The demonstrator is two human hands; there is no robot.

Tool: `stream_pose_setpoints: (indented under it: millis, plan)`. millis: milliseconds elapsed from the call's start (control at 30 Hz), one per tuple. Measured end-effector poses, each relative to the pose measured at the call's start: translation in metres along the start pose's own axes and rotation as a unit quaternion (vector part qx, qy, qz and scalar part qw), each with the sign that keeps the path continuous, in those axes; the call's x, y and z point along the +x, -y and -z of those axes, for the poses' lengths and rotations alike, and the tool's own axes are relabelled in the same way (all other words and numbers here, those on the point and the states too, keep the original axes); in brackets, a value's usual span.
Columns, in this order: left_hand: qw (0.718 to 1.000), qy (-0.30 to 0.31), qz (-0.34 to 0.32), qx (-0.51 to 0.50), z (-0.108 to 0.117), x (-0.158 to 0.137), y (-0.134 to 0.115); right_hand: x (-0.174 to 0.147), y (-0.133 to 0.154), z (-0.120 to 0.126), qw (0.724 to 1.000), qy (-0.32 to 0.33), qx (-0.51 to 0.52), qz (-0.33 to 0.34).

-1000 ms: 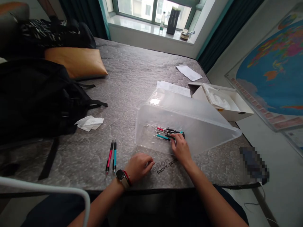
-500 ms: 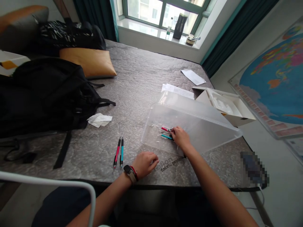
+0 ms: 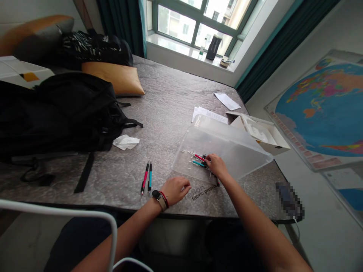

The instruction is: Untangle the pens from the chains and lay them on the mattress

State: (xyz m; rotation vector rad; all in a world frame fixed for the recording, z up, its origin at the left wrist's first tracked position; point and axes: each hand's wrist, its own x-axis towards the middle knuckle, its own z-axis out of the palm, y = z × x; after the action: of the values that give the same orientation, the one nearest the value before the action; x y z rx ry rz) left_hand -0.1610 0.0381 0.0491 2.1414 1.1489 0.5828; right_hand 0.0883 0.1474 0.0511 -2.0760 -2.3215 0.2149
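Observation:
My right hand (image 3: pixel 216 165) reaches into a clear plastic box (image 3: pixel 238 145) that lies on its side, its fingers closed together among loose pen parts. A red pen barrel (image 3: pixel 199 157) and a teal pen barrel (image 3: pixel 198 163) lie at the fingertips, along with thin white and dark pieces. What the fingers grip is hidden. Wearing a watch and a red band, my left hand (image 3: pixel 176 189) rests on the mattress in front of the box, loosely curled, thumb apart, with nothing in it. To its left, a red pen (image 3: pixel 145 177) and a teal pen (image 3: pixel 150 177) lie side by side.
A crumpled tissue (image 3: pixel 126 142) lies beside a black backpack (image 3: pixel 76 113) on the left. Behind the plastic box are papers (image 3: pixel 210 114) and an open white box (image 3: pixel 263 132). A blurred dark device (image 3: pixel 289 200) with a cable sits at the right edge. A white tube (image 3: pixel 70 213) crosses lower left.
The view has shifted slightly. At my right fingertips the red barrel now tilts more steeply than before. My left hand has stayed almost in place.

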Motion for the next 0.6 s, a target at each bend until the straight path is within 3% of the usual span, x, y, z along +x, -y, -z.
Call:
stream_pose_setpoints:
  millis: [233,600]
  plan:
    - [1.0,0.003,-0.008,0.001,0.006,-0.003,-0.002,0.018,0.014,-0.005,0.998,0.048,-0.041,-0.001]
    - [1.0,0.007,0.001,-0.002,0.0,-0.005,0.005,-0.002,0.03,-0.014,0.993,0.002,-0.119,-0.004]
